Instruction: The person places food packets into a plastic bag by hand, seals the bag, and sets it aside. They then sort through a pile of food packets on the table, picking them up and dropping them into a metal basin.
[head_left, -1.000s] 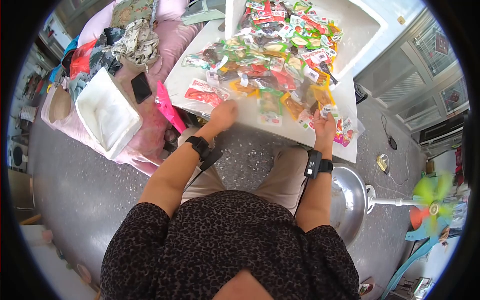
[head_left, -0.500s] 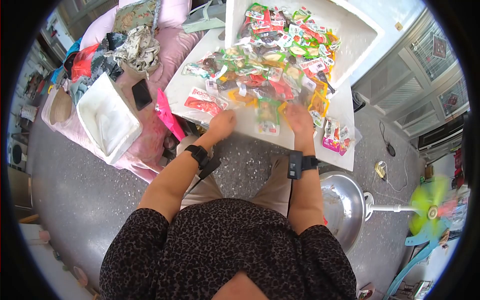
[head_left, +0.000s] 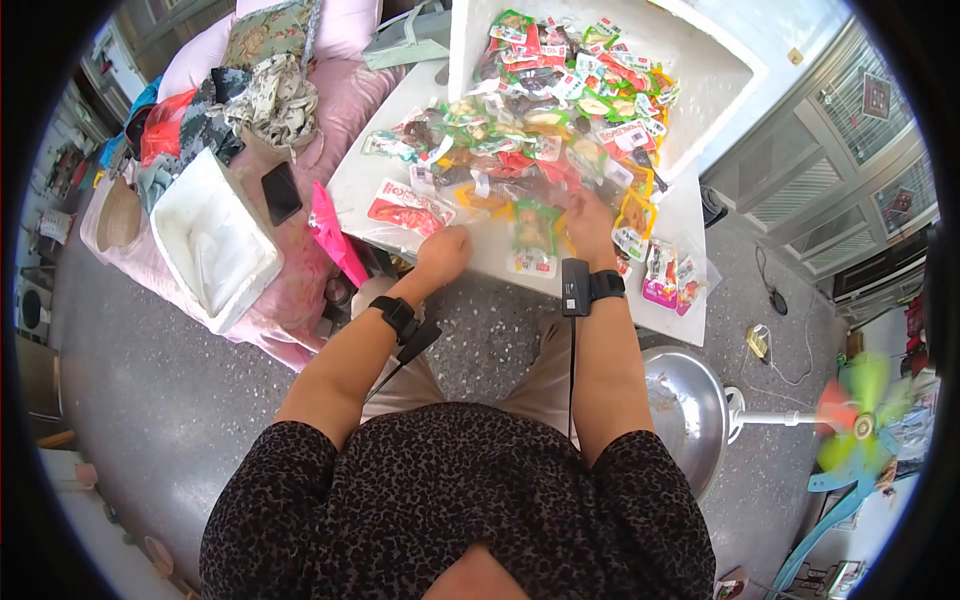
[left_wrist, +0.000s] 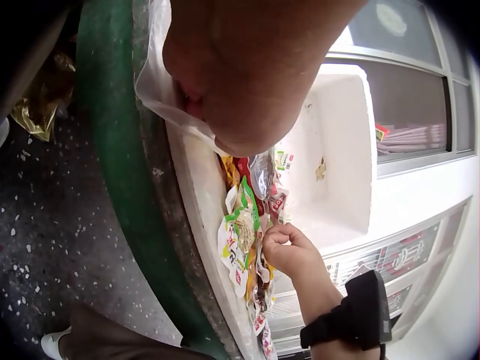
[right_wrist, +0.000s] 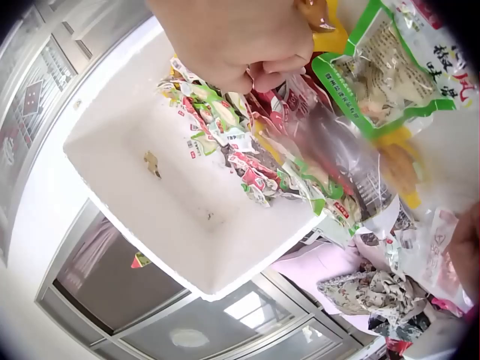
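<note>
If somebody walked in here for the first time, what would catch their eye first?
Probably the jumble of bright snack packets, reaching from inside the big white foam box onto the pale tabletop. Next might come the hot-pink thing beside the table's left edge, or the fan at far right, its green and red blades blurred.
</note>
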